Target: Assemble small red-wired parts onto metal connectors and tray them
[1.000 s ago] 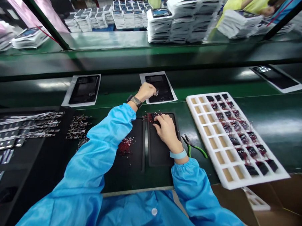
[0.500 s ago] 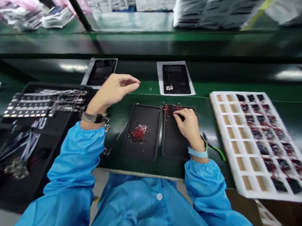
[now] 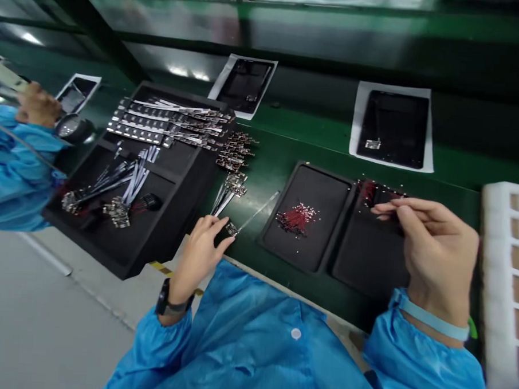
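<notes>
My left hand is at the bench's front edge, thumb and forefinger at opposite edges of a small circuit board. A thin pale flex strip runs from the board toward the left black tray. My right hand is above the right black tray, fingertips pinched together; what they hold is too small to make out. Short red wires lie at that tray's far end, partly behind my fingers. A pile of red wires with bright tips lies in the left tray.
A large black bin with flex strips and boards stands left. More boards lie beside it. Dark panels on white sheets lie at the back. A white compartment tray borders the right. A co-worker's hand is far left.
The view has turned left. My left hand has come down from above the bench to the small circuit board. My right hand stays pinched over the right tray, slightly lifted.
</notes>
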Demonstrator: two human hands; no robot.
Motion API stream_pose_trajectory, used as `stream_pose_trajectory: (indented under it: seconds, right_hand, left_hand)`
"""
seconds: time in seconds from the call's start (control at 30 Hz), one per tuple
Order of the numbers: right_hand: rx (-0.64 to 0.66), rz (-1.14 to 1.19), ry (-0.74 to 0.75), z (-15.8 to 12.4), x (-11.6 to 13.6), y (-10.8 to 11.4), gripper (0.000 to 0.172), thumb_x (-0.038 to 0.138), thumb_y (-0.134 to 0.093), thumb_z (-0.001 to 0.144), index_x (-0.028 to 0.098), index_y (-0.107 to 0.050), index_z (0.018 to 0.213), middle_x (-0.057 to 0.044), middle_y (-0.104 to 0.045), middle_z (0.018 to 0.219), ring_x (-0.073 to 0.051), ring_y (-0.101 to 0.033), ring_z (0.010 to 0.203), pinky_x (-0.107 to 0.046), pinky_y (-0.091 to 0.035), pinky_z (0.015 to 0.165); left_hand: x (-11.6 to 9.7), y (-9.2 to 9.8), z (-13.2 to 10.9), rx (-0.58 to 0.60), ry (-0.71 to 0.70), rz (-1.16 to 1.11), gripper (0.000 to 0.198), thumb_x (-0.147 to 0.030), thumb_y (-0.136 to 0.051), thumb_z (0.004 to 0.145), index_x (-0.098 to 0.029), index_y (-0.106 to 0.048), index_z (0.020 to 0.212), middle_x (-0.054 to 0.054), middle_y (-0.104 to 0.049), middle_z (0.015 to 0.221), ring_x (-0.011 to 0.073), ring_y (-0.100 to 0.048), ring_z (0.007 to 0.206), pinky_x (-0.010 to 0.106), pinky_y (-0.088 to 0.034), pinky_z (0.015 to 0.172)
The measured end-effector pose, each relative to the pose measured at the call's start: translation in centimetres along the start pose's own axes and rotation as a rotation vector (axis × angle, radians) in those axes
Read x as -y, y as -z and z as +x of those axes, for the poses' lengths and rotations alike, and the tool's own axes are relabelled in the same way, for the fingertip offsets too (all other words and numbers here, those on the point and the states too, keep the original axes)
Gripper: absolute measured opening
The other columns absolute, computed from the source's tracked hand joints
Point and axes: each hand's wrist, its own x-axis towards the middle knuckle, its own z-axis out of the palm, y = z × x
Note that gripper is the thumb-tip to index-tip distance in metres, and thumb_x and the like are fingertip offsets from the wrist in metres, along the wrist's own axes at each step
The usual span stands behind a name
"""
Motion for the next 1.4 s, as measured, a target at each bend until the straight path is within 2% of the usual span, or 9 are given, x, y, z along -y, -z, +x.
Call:
stream_pose_trajectory:
  seconds: [0.2, 0.3, 0.4, 0.53, 0.63, 0.77, 0.9, 1.17, 1.4]
  right_hand:
    - [0.357, -0.098, -0.003, -1.1, 1.3, -2.9, 0.018, 0.035, -0.072, 0.096, 0.021, -0.082, 0.102, -0.005, -0.076, 0.081, -0.017, -0.069, 0.070, -0.030, -0.055, 0.067]
    - [0.487, -0.137, -0.002, -1.6, 1.6, -4.5, 0.022, 0.036, -0.070, 0.097, 0.018, -0.082, 0.098, -0.003, -0.072, 0.070, -0.015, -0.063, 0.062, -0.027, -0.050, 0.060]
    - [0.541, -0.139, -0.003, -2.1, 1.7, -5.7, 0.023, 0.037, -0.070, 0.095, 0.016, -0.081, 0.096, -0.002, -0.069, 0.066, -0.013, -0.056, 0.057, -0.027, -0.043, 0.057]
    - [0.534, -0.113, -0.037, -2.5, 1.7, -6.4, 0.024, 0.038, -0.071, 0.094, 0.016, -0.082, 0.093, 0.001, -0.061, 0.058, -0.010, -0.042, 0.052, -0.027, -0.033, 0.053]
    - [0.536, -0.048, -0.057, -2.5, 1.8, -6.6, 0.023, 0.037, -0.072, 0.093, 0.016, -0.081, 0.091, 0.000, -0.064, 0.062, -0.011, -0.047, 0.053, -0.027, -0.035, 0.053]
    - [0.543, 0.078, -0.080, -2.4, 1.7, -6.9, 0.020, 0.035, -0.072, 0.093, 0.016, -0.079, 0.092, -0.004, -0.074, 0.078, -0.014, -0.061, 0.063, -0.028, -0.047, 0.062]
    - [0.479, 0.096, -0.101, -2.3, 1.4, -6.6, 0.021, 0.036, -0.072, 0.093, 0.016, -0.078, 0.089, -0.003, -0.071, 0.072, -0.013, -0.055, 0.061, -0.027, -0.041, 0.059]
    - [0.400, -0.010, -0.115, -2.0, 1.2, -5.7, 0.024, 0.038, -0.068, 0.095, 0.017, -0.080, 0.090, -0.002, -0.067, 0.070, -0.013, -0.052, 0.061, -0.028, -0.038, 0.058]
    - [0.439, 0.055, -0.129, -1.7, 0.6, -5.7, 0.022, 0.035, -0.068, 0.095, 0.018, -0.081, 0.087, -0.002, -0.070, 0.072, -0.017, -0.063, 0.072, -0.031, -0.048, 0.074]
  left_hand:
    - [-0.9, -2.7, -0.7, -0.197, 0.098, -0.054, 0.019, -0.029, -0.067, 0.094, -0.022, -0.069, 0.112, 0.011, -0.066, 0.108, 0.0308, -0.062, 0.102, 0.046, -0.054, 0.092]
    - [-1.2, -2.6, -0.5, -0.174, 0.180, -0.312, 0.013, -0.028, -0.072, 0.090, -0.021, -0.065, 0.098, 0.005, -0.067, 0.090, 0.0231, -0.063, 0.082, 0.038, -0.054, 0.078]
    - [-2.2, -1.5, 0.0, -0.162, 0.259, -0.608, 0.022, -0.032, -0.076, 0.088, -0.019, -0.067, 0.103, 0.003, -0.069, 0.085, 0.0190, -0.066, 0.078, 0.031, -0.054, 0.072]
    - [-5.0, 1.0, 2.0, -0.215, 0.253, -0.829, 0.026, -0.031, -0.083, 0.084, -0.019, -0.075, 0.105, 0.003, -0.074, 0.087, 0.0174, -0.070, 0.081, 0.027, -0.055, 0.074]
    - [-7.6, 1.8, 4.9, -0.143, 0.175, -1.016, 0.020, -0.028, -0.086, 0.081, -0.018, -0.076, 0.095, 0.003, -0.074, 0.084, 0.0155, -0.069, 0.074, 0.025, -0.054, 0.069]
    - [-10.8, 1.0, 9.7, 0.057, 0.038, -1.202, 0.018, -0.024, -0.086, 0.078, -0.016, -0.075, 0.090, 0.002, -0.073, 0.078, 0.0141, -0.069, 0.068, 0.024, -0.052, 0.062]
    - [-13.1, -0.8, 13.1, 0.178, -0.066, -1.277, 0.018, -0.022, -0.085, 0.078, -0.016, -0.075, 0.091, 0.001, -0.071, 0.074, 0.0125, -0.067, 0.066, 0.023, -0.051, 0.063]
    - [-13.9, -3.8, 14.0, 0.323, -0.036, -1.312, 0.020, -0.027, -0.084, 0.079, -0.015, -0.074, 0.092, 0.002, -0.071, 0.071, 0.0139, -0.066, 0.064, 0.026, -0.051, 0.064]
    - [-13.9, -3.8, 13.8, 0.333, -0.012, -1.291, 0.020, -0.028, -0.084, 0.079, -0.015, -0.075, 0.092, 0.002, -0.071, 0.069, 0.0145, -0.066, 0.064, 0.027, -0.051, 0.063]
